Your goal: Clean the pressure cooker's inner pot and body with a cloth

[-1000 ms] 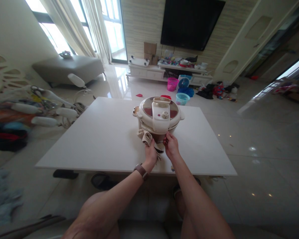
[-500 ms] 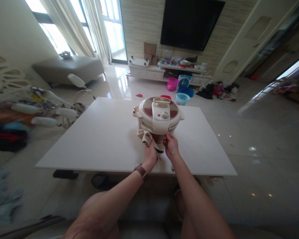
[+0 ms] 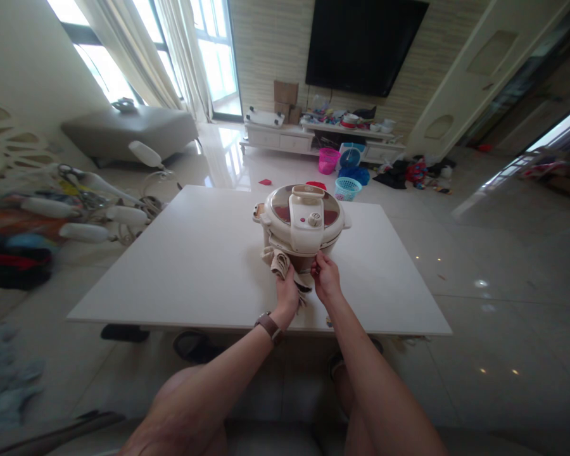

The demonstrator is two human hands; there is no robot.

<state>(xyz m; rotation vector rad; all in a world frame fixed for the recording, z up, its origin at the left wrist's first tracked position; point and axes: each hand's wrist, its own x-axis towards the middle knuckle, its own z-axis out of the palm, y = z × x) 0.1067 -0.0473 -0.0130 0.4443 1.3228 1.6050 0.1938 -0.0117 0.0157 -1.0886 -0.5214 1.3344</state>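
Note:
A cream electric pressure cooker (image 3: 306, 237) stands upright on the white table (image 3: 194, 266), its lid on, with a dial and a handle on top. My left hand (image 3: 287, 292), a brown-strapped watch on its wrist, is closed around a bunched beige cloth (image 3: 280, 263) at the cooker's near left side. Part of that cloth hangs below the hand. At the cooker's front, just under the lid's rim, my right hand (image 3: 326, 277) has its fingers curled in a pinch. Whatever those fingers hold, if anything, is hidden.
Beyond the table, a pink basket (image 3: 329, 161) and a light blue basket (image 3: 348, 188) stand on the floor. A low white TV cabinet (image 3: 280, 139) lines the back wall, with clutter on top. Left of the table is a lamp with several white shades (image 3: 127, 215).

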